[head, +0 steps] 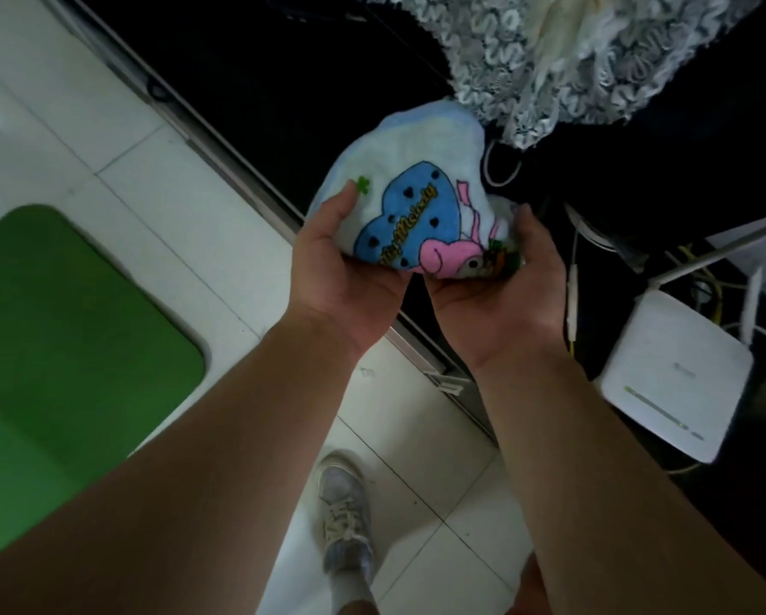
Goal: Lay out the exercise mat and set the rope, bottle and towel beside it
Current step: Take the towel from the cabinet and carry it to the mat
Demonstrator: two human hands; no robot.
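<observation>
Head view: 2 hands grip the bunched towel [416,206] from below, the left hand [350,281] and right hand [501,299] with thumbs on top and fingers curled underneath. The green mat [62,326] lies flat on the floor [150,170], down-left of the towel, nearer the left hand.

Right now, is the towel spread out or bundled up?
Bundled up: the towel sits as a rounded lump, gripped between the left hand and right hand.

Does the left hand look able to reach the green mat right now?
Probably not yet: the left hand grips the towel with the right hand, and the mat lies down on the floor.
</observation>
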